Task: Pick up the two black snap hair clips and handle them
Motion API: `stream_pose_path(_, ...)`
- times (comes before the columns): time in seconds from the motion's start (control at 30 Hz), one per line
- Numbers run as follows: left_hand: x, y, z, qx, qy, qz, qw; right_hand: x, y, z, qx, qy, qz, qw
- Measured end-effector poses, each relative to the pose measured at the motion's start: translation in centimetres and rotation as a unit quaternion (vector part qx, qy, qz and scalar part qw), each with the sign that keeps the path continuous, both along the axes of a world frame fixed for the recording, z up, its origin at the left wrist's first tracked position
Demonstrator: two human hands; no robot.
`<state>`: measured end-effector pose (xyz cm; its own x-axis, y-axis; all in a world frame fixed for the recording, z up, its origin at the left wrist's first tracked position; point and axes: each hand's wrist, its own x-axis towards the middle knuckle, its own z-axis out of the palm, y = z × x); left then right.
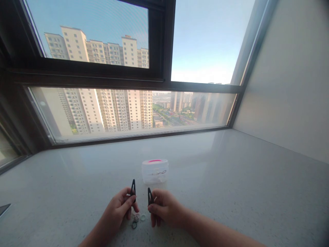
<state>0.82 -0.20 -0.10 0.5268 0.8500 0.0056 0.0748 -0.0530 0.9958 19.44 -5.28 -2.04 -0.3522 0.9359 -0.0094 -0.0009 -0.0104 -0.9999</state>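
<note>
My left hand (122,206) pinches a black snap hair clip (133,188), held upright with its narrow end up. Facing it, my right hand (163,207) grips a second black snap hair clip (150,197) between thumb and fingers. A small gap separates the two clips. Below and between my hands, several small hair ties (134,224) lie on the pale speckled sill, some dark and some light, partly covered by my left fingers. Just beyond my hands stands a clear plastic box (154,174) with a pink mark on its lid and a dark, thin loop showing at its front.
The wide pale sill (231,178) runs back to a dark window frame (133,138). A white wall (288,89) borders it on the right. At the far left edge lies the corner of a dark flat object (4,209). Tall buildings show outside.
</note>
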Motion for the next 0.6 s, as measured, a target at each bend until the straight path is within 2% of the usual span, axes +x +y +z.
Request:
stream_pose_path(0.3, 0.0, -0.03, -0.08, -0.007, -0.013, -0.003, 1.0, 0.15, -0.04, 0.25, -0.011, 0.055, 0.013, 0.998)
stream_pose_path(0.6, 0.0, 0.15, -0.25, -0.018, -0.021, -0.002, 1.0, 0.13, -0.09, 0.2, -0.015, 0.056, 0.006, 0.998)
